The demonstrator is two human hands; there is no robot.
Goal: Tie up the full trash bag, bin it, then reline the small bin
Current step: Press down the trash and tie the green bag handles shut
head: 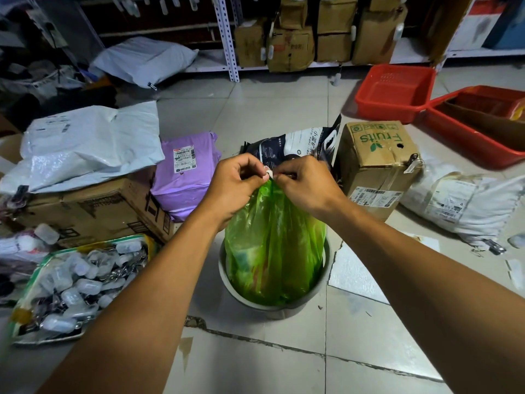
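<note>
Nearest us, the bin holds the green bag, which stands in it. Above, our left hand and right hand pinch its gathered neck, fingers closed. Thin film could tear or slip, spilling trash. Beyond sits a box.

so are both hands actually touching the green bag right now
Touching. The head view shows the left hand and right hand pinching the gathered neck of the green bag, fingers closed on the plastic.
</note>
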